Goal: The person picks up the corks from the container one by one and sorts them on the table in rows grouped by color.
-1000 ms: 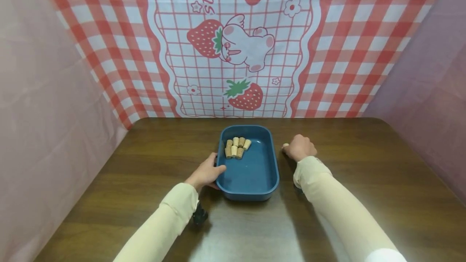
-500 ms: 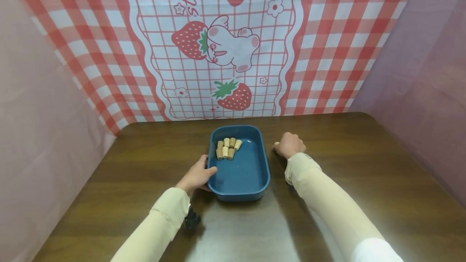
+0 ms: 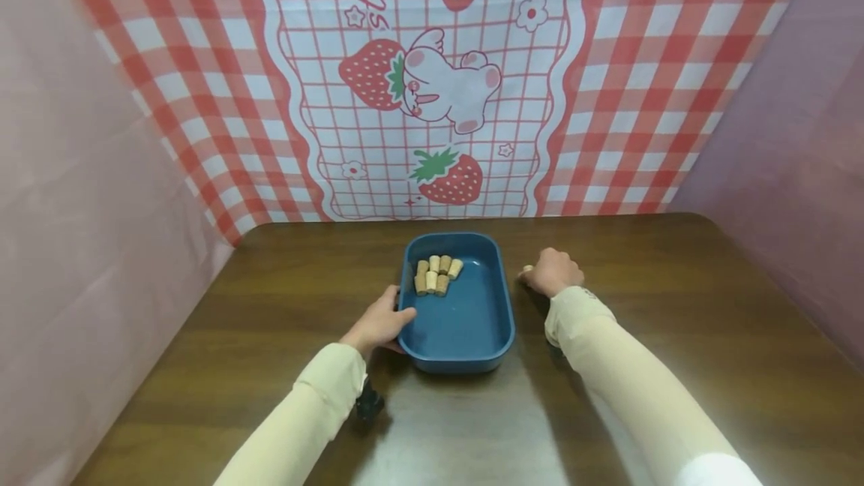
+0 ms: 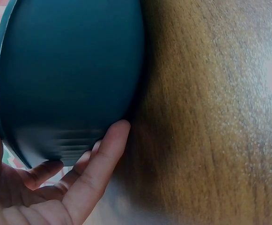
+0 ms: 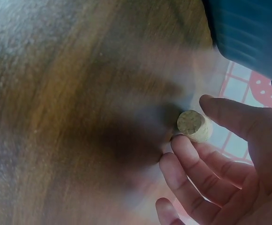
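Cork [image 5: 190, 122], grainy, grasped by right hand [image 3: 555, 274]; left hand [image 3: 378, 322] clasps round-cornered blue bin [image 3: 466, 332].

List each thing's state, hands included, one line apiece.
Blue tray: upright, open-topped, partly filled.
Seven corks: clustered at the tray's far left.
Single cork: outside the tray, held.
Left hand: gripping the tray's left side.
Right hand: holding the single cork.
Strawberry cloth: hanging.
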{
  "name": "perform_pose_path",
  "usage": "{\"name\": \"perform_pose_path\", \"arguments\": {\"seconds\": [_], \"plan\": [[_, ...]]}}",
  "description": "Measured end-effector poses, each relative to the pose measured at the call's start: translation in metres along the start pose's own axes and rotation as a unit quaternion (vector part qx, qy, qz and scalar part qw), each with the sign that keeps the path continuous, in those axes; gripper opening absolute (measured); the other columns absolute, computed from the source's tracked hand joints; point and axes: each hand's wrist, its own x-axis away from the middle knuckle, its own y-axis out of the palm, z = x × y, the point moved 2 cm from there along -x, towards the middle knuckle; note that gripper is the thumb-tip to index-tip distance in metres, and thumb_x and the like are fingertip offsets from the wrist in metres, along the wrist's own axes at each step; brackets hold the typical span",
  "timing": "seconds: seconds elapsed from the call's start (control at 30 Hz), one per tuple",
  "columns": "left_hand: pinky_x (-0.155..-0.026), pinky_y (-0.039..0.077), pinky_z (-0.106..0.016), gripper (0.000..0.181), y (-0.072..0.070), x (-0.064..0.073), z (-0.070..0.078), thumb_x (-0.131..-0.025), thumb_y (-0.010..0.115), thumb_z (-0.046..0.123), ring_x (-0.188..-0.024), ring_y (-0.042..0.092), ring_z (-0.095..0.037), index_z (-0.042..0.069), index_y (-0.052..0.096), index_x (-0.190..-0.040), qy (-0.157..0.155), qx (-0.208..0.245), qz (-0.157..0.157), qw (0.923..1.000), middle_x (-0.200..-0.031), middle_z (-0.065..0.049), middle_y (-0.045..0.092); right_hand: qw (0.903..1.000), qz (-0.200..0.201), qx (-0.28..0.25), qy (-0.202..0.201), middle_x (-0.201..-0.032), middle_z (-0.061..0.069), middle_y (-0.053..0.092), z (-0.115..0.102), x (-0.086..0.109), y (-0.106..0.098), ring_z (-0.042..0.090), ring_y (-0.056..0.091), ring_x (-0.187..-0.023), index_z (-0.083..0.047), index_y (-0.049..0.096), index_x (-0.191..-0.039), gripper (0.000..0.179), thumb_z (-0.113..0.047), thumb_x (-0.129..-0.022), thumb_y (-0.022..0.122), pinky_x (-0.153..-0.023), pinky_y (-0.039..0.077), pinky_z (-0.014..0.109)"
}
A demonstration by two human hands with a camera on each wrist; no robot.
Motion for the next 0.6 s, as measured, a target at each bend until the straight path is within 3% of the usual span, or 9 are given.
{"name": "perform_pose_path", "arguments": {"seconds": [0.37,0.6], "plan": [[-0.065,0.063,-0.05,0.054,0.0019,-0.0014,0.0005,-0.101,0.052,0.009,-0.103,0.065,-0.042,-0.002,0.034,-0.151,-0.008,0.005,0.011,0.9999,-0.141,-0.035,0.045,1.0,-0.006,-0.001,0.004,-0.09,0.022,0.063,0.0018,-0.0017,-0.0006,0.037,0.058,-0.08,0.006,0.066,-0.105,0.042,-0.034,-0.091,0.069,-0.065,0.052,0.044],[-0.066,0.063,-0.049,0.055,0.0011,-0.0024,-0.0003,-0.102,0.052,0.01,-0.105,0.064,-0.043,-0.003,0.032,-0.152,-0.011,0.002,0.008,0.9999,-0.143,-0.036,0.043,0.9999,-0.013,-0.006,0.003,-0.101,0.029,0.064,0.0023,0.0003,-0.0035,0.04,0.06,-0.086,0.008,0.067,-0.104,0.046,-0.036,-0.091,0.068,-0.071,0.055,0.051]]}}
